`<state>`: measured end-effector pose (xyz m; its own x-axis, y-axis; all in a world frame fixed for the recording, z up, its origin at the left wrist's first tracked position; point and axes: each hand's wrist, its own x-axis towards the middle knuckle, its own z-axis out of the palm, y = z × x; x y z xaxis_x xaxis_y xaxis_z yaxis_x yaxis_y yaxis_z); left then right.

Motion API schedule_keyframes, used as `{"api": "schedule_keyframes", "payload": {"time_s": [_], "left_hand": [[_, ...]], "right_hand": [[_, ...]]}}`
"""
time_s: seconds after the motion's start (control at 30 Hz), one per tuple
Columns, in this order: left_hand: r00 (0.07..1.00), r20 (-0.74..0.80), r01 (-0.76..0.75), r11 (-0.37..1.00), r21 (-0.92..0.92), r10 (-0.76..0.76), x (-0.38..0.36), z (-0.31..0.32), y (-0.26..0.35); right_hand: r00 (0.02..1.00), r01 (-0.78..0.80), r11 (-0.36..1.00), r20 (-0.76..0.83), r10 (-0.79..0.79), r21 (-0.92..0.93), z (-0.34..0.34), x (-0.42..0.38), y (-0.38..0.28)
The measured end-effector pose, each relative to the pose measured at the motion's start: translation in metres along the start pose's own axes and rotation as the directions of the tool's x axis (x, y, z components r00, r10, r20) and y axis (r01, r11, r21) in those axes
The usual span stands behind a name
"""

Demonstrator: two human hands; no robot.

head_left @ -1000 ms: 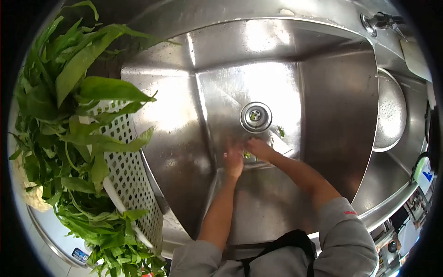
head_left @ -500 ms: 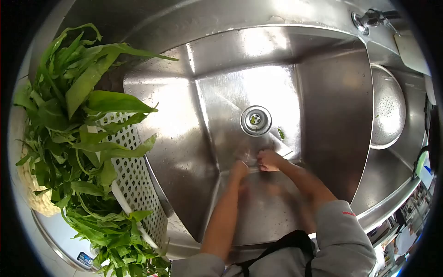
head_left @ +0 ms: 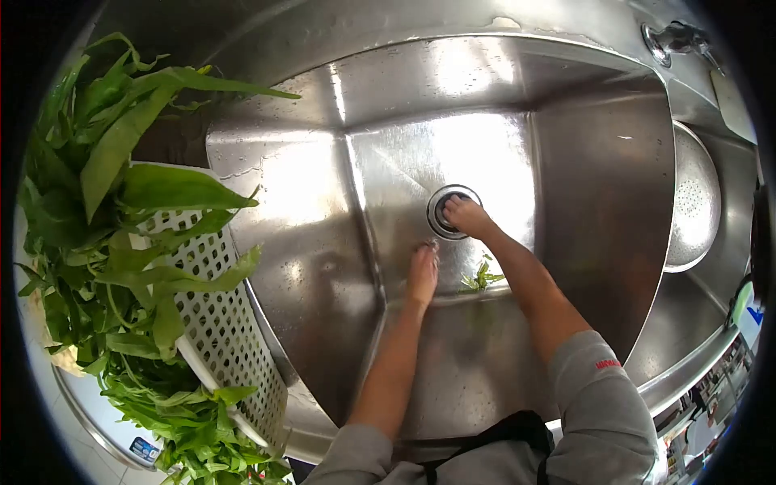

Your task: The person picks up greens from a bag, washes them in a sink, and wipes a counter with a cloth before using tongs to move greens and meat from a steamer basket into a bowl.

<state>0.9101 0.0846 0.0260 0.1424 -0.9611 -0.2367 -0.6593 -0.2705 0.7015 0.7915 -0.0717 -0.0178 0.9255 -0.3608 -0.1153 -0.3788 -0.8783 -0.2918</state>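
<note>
The deep steel sink (head_left: pixel 598 218) lies in front of me. My right hand (head_left: pixel 464 213) is at the round drain (head_left: pixel 436 229), fingers bent together and tips down in the opening; what they pinch, if anything, is hidden. My left hand (head_left: pixel 423 268) hovers low over the sink floor, just below and left of the drain, fingers loosely stretched and nothing visible in them. Toward the near edge of the sink floor, a small clump of green leaf scraps (head_left: pixel 482 277) sits apart from both hands.
A white perforated plastic basket (head_left: pixel 222 315) heaped with long leafy greens (head_left: pixel 105 242) stands along the sink's left edge. At the right, a perforated steel colander (head_left: pixel 693 198) rests in the neighbouring basin. A faucet (head_left: pixel 679 39) is at the far right corner.
My right hand has moved up from the near part of the sink floor to the drain. My left hand has risen slightly. Green scraps now lie in a clump near the front.
</note>
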Motion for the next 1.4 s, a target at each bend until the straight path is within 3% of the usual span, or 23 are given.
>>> {"api": "schedule_keyframes", "payload": {"time_s": [0.13, 0.2, 0.3, 0.4, 0.47, 0.53, 0.6, 0.63, 0.67, 0.7, 0.73, 0.77, 0.8, 0.87, 0.93, 0.97, 1.0, 1.07, 1.13, 1.17, 1.2, 1.27, 1.4], "left_hand": [[0.971, 0.237, 0.028, 1.0, -0.003, -0.027, -0.037, 0.007, 0.01], [0.958, 0.288, 0.006, 1.0, 0.005, -0.007, -0.026, -0.008, 0.016], [0.975, 0.005, 0.223, 0.97, -0.096, -0.224, -0.002, -0.032, 0.0], [0.971, -0.107, 0.234, 0.949, 0.211, -0.216, -0.013, -0.032, -0.004], [0.834, -0.123, 0.551, 0.825, 0.124, -0.538, -0.046, 0.003, 0.014], [0.767, -0.045, 0.618, 0.72, 0.315, -0.64, -0.094, 0.068, 0.012], [0.827, 0.315, 0.372, 0.873, 0.316, -0.466, -0.098, 0.079, 0.033], [0.709, 0.54, 0.426, 0.886, 0.183, -0.453, -0.086, 0.064, 0.061], [0.569, 0.73, 0.496, 0.866, 0.062, -0.378, -0.061, 0.044, 0.088], [0.568, 0.731, 0.497, 0.865, 0.062, -0.379, -0.046, 0.039, 0.093], [0.639, 0.697, 0.489, 0.871, -0.042, -0.325, -0.038, 0.036, 0.095], [0.704, 0.655, 0.472, 0.87, -0.143, -0.275, -0.036, 0.035, 0.094], [0.743, 0.536, 0.558, 0.813, -0.167, -0.4, -0.036, 0.036, 0.082], [0.803, 0.224, 0.586, 0.8, -0.127, -0.553, -0.042, 0.027, 0.054], [0.777, -0.007, 0.629, 0.777, -0.013, -0.629, -0.046, 0.017, 0.02], [0.712, -0.048, 0.701, 0.713, 0.014, -0.7, -0.048, 0.011, 0.005], [0.714, -0.049, 0.7, 0.714, 0.015, -0.698, -0.048, 0.002, 0.001], [0.665, -0.081, 0.745, 0.666, 0.013, -0.742, -0.048, -0.009, -0.002], [0.678, -0.071, 0.734, 0.68, -0.008, -0.732, -0.046, -0.011, -0.004], [0.687, -0.067, 0.723, 0.69, -0.025, -0.723, -0.047, -0.011, -0.004], [0.684, -0.069, 0.727, 0.686, -0.027, -0.726, -0.05, -0.009, -0.006], [0.694, -0.115, 0.72, 0.691, 0.068, -0.711, -0.064, -0.011, -0.012], [0.584, -0.1, 0.811, 0.585, 0.022, -0.805, -0.075, -0.01, -0.012]], "right_hand": [[0.993, -0.118, 0.985, -0.005, 0.12, 0.128, 0.0, -0.011, -0.004], [0.938, -0.318, 0.747, 0.079, 0.338, 0.584, -0.014, -0.015, -0.008], [0.924, -0.345, 0.731, 0.075, 0.376, 0.588, -0.013, -0.023, -0.014], [0.914, -0.305, 0.788, -0.068, 0.4, 0.535, -0.002, -0.035, -0.04], [0.93, -0.266, 0.791, -0.069, 0.36, 0.551, -0.019, -0.043, -0.054], [0.915, -0.247, 0.805, -0.144, 0.377, 0.54, -0.018, -0.055, -0.056], [0.974, -0.221, 0.871, 0.14, 0.177, 0.439, -0.028, -0.079, -0.054], [0.971, -0.236, 0.858, 0.076, 0.226, 0.456, -0.014, -0.097, -0.05], [0.921, -0.325, 0.813, -0.034, 0.388, 0.484, -0.013, -0.111, -0.048], [0.826, -0.428, 0.681, -0.048, 0.562, 0.594, -0.019, -0.111, -0.04], [0.701, -0.498, 0.517, -0.028, 0.713, 0.696, -0.027, -0.111, -0.033], [0.662, -0.598, 0.56, -0.041, 0.748, 0.574, -0.032, -0.111, -0.032], [0.623, -0.684, 0.584, -0.065, 0.779, 0.437, -0.033, -0.112, -0.033], [0.648, -0.528, 0.09, 0.331, 0.686, 0.845, -0.003, -0.135, -0.068], [0.892, -0.452, 0.718, 0.248, 0.379, 0.528, -0.023, -0.146, -0.087], [0.775, -0.524, 0.648, -0.006, 0.632, 0.553, 0.017, -0.168, -0.09], [0.438, -0.829, 0.293, 0.228, 0.869, 0.476, -0.027, -0.151, -0.088], [0.28, -0.927, 0.261, 0.032, 0.959, 0.27, -0.015, -0.158, -0.079], [-0.009, -0.985, -0.088, 0.46, 0.888, 0.151, 0.015, -0.15, -0.099], [0.357, -0.917, 0.259, 0.336, 0.872, 0.302, 0.012, -0.149, -0.118], [0.463, -0.841, 0.337, 0.241, 0.853, 0.423, 0.011, -0.136, -0.131], [0.367, -0.903, 0.191, 0.461, 0.808, 0.384, -0.008, -0.123, -0.125], [0.434, -0.861, 0.274, 0.339, 0.835, 0.428, -0.015, -0.112, -0.124]]}}
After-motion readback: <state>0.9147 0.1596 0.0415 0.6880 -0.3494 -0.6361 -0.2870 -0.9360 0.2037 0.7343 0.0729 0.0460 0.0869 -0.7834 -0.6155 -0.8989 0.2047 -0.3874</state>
